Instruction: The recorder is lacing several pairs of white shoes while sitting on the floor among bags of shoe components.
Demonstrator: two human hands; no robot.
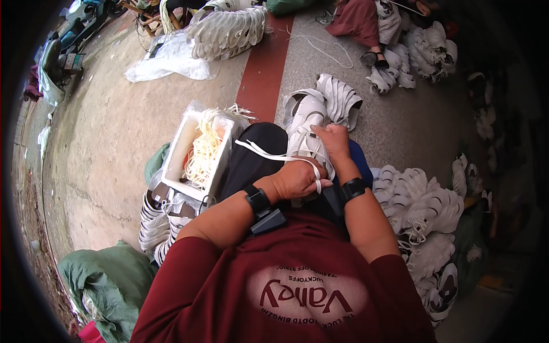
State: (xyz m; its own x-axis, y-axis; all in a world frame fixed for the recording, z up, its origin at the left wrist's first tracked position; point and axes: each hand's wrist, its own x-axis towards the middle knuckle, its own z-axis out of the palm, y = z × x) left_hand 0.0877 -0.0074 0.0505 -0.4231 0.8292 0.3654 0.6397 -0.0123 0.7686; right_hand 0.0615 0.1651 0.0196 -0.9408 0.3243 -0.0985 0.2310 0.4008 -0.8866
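Observation:
A white shoe upper rests over my lap, its tongue and lacing area facing up. My left hand lies at its near end, with the fingers closed on a white shoelace. That lace loops over the fingers, and its loose end trails to the left over my dark trouser leg. On the upper's right side my right hand is closed, thumb and fingers pinching it by the eyelets. Whether the right fingers also hold lace is hidden. Just beyond, a nested stack of white uppers touches the one being handled.
Left of my leg stands a white foam box of loose cream laces. White uppers are heaped at right; another bundle lies far ahead. A green sack sits lower left. Another person's foot shows upper right.

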